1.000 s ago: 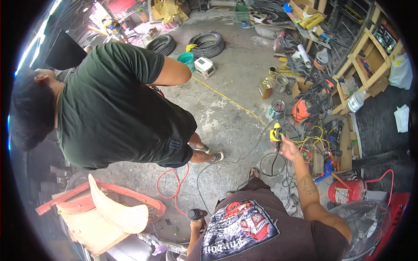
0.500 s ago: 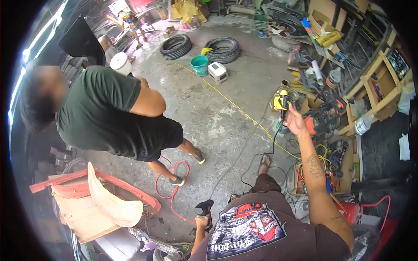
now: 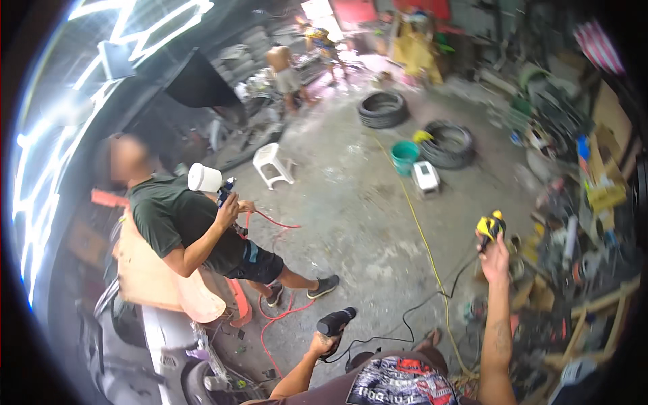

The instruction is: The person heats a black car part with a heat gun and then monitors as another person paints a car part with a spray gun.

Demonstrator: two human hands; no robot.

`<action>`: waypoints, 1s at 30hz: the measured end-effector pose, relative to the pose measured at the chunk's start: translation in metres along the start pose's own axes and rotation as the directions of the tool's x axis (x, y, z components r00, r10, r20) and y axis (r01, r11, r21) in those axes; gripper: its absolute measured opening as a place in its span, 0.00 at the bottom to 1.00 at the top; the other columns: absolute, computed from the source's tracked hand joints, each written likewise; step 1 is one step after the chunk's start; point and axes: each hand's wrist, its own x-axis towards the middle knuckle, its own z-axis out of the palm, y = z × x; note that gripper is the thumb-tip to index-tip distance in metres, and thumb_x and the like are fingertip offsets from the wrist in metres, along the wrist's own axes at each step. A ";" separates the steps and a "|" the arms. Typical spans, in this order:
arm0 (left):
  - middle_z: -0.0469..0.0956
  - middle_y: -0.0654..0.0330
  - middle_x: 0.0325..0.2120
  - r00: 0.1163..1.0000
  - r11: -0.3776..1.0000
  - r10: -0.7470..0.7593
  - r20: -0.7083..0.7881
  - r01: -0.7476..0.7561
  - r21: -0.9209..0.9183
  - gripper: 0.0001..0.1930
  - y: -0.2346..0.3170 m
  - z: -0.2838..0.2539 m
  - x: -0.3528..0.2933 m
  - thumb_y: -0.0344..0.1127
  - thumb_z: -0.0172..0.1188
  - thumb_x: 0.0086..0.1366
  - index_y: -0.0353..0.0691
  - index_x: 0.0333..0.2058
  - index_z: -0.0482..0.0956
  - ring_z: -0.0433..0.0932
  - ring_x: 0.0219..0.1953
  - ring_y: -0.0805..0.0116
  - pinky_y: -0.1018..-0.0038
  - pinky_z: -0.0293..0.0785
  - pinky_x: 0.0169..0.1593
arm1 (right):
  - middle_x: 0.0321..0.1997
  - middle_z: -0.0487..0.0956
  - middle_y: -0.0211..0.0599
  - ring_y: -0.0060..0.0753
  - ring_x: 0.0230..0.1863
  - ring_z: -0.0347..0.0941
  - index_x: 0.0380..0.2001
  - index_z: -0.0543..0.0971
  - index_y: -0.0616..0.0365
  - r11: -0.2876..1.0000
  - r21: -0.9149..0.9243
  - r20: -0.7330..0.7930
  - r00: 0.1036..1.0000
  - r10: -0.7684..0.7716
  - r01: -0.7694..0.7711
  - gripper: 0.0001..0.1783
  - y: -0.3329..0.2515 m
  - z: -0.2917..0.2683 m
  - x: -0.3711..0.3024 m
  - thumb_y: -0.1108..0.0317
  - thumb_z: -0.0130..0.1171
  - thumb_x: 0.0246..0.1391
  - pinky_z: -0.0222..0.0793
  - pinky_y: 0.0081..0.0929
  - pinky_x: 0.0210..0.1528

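Observation:
My left hand (image 3: 321, 346) grips a black pistol-grip power drill (image 3: 335, 322) low in front of me, its nose pointing right. Out to the right, my right hand (image 3: 496, 262) is closed around a small yellow-and-black power tool (image 3: 491, 227), held up at arm's length; its exact kind is hard to make out. A black cord (image 3: 406, 320) trails across the floor between the two tools. Standing to my left, a person in a dark green shirt (image 3: 192, 219) holds a spray gun (image 3: 227, 192) with a white cup (image 3: 204, 177) on top.
A red hose (image 3: 264, 341) loops by that person's feet, and a yellow cord (image 3: 424, 236) crosses the floor. Farther off are a white stool (image 3: 273, 165), a green bucket (image 3: 405, 158), a white box-shaped device (image 3: 426, 177) and two tires (image 3: 383, 109). Clutter lines the right; curved panels (image 3: 152, 270) stand left.
The view has swung left and up. The other person has turned, so the spray gun now shows fully. Both my hands keep hold of their tools; the right one appears farther right.

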 end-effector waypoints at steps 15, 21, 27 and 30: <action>0.80 0.57 0.39 0.542 0.693 0.706 -0.456 -0.396 0.602 0.22 0.313 -0.107 0.113 0.28 0.63 0.47 0.44 0.45 0.80 0.80 0.37 0.56 0.62 0.76 0.43 | 0.45 0.77 0.38 0.26 0.28 0.73 0.57 0.68 0.49 0.944 -0.057 0.001 0.945 0.326 -0.325 0.29 -0.003 -0.033 0.187 0.43 0.49 0.60 0.66 0.13 0.20; 0.80 0.53 0.42 0.629 0.937 0.332 -0.703 -0.305 0.169 0.14 0.301 -0.157 0.159 0.27 0.57 0.59 0.38 0.45 0.80 0.80 0.43 0.58 0.66 0.76 0.44 | 0.47 0.76 0.40 0.29 0.30 0.72 0.58 0.67 0.46 0.897 -0.087 0.078 0.895 0.440 -0.433 0.29 0.010 -0.023 0.245 0.43 0.49 0.60 0.63 0.15 0.21; 0.82 0.51 0.33 0.420 0.726 0.646 -0.637 -0.080 0.683 0.12 0.391 -0.211 0.197 0.26 0.60 0.52 0.41 0.36 0.84 0.81 0.35 0.53 0.63 0.75 0.39 | 0.45 0.77 0.42 0.30 0.28 0.74 0.57 0.68 0.46 0.834 -0.185 0.144 0.825 0.547 -0.521 0.27 0.018 -0.023 0.302 0.45 0.52 0.59 0.63 0.15 0.19; 0.82 0.54 0.31 0.437 0.751 0.618 -0.654 -0.080 0.656 0.13 0.408 -0.219 0.213 0.27 0.61 0.48 0.40 0.35 0.83 0.81 0.34 0.54 0.63 0.75 0.40 | 0.45 0.77 0.43 0.32 0.28 0.75 0.57 0.68 0.47 0.799 -0.214 0.142 0.791 0.594 -0.562 0.27 0.022 -0.025 0.327 0.46 0.52 0.59 0.63 0.15 0.18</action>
